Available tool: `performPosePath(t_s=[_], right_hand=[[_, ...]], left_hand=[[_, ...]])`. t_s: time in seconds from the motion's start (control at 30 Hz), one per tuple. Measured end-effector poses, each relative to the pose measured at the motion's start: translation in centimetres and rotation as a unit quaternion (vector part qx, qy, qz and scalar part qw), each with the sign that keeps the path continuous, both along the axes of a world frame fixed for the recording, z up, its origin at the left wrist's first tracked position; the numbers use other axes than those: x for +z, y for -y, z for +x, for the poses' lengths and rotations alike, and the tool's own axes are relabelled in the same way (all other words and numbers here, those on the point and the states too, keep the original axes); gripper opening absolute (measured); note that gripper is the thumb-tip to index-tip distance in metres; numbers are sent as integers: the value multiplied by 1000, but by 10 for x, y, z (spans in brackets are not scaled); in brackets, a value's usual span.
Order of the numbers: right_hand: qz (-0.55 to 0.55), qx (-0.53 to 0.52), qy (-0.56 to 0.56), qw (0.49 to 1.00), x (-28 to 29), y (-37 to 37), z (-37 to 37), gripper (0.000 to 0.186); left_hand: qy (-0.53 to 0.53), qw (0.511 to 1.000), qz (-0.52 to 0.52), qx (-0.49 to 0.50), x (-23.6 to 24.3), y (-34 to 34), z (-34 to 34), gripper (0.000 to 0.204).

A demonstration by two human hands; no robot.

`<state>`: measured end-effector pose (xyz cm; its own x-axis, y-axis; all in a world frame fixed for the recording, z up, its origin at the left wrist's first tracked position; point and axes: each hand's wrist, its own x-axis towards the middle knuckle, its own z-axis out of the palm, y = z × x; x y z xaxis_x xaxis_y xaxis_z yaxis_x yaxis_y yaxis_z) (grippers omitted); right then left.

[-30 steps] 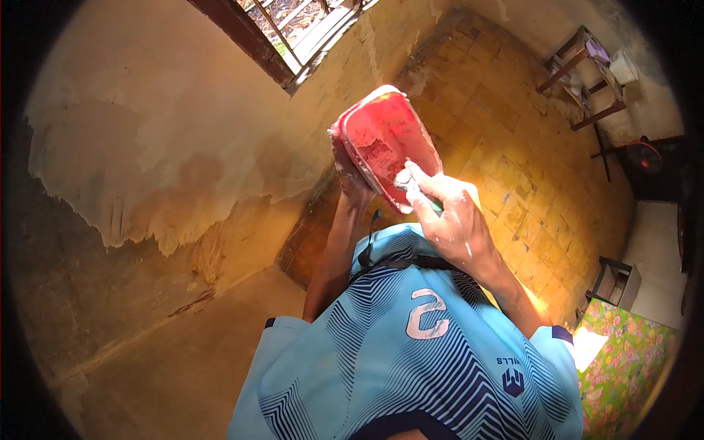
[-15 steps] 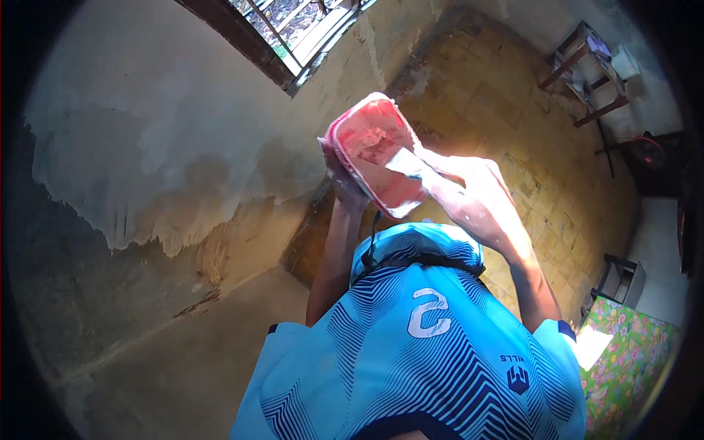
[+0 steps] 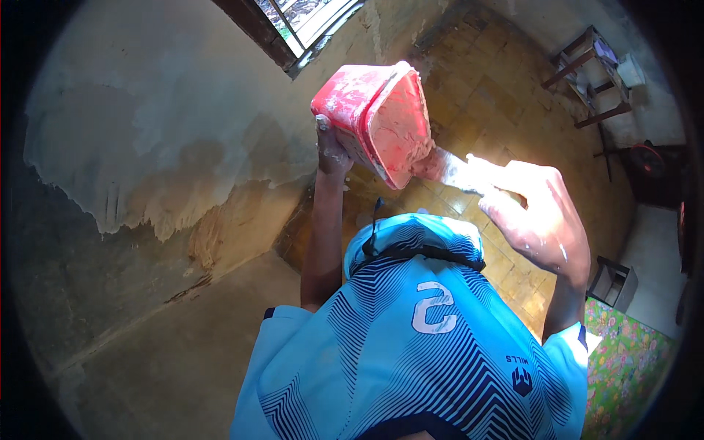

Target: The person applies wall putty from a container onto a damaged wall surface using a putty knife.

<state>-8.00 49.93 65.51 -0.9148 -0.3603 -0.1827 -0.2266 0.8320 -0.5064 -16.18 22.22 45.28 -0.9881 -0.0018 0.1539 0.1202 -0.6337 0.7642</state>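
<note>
My left hand (image 3: 334, 147) grips a red plastic tub (image 3: 345, 99) from its left side and underneath, holding it up in front of my chest. The tub is tilted over, with its mouth facing right, and pale paste coats its inner walls and rim. My right hand (image 3: 539, 213) is closed round the handle of a putty knife (image 3: 455, 170). Its blade carries wet paste and is at the lower right rim of the tub. White smears mark the fingers of both hands.
On the left stands a wall (image 3: 147, 147) with peeling, stained plaster below a barred window (image 3: 308, 22). Yellowish floor tiles (image 3: 484, 103) stretch ahead. A wooden stool-like frame (image 3: 594, 73) stands far right; a flowered green cloth (image 3: 631, 359) lies at lower right.
The tub has risen and tipped over to the right. My right hand has drawn the putty knife from inside the tub out to its rim, moving rightward.
</note>
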Motion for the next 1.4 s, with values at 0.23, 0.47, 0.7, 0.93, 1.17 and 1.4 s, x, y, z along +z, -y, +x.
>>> performPosePath(t_s=[0.23, 0.47, 0.7, 0.93, 1.17, 1.4], right_hand=[[-24, 67, 8, 997, -21, 19, -11, 30], [-49, 14, 110, 993, -32, 33, -24, 25], [-45, 5, 137, 990, -48, 31, -26, 27], [-85, 12, 143, 986, -76, 30, -28, 25], [-65, 5, 158, 985, -94, 16, -26, 30], [-116, -121, 109, 980, -37, 2, -4, 27]], left_hand=[[-84, 990, -96, -57, 19, -11, -5, 106], [-60, 987, -50, -138, -22, 5, -3, 97], [-50, 989, -62, -127, -43, 1, 8, 84], [78, 992, -78, -59, -54, 4, 16, 85], [94, 990, 66, -78, -45, -25, 10, 78], [-38, 992, 36, -112, -34, -20, -16, 84]])
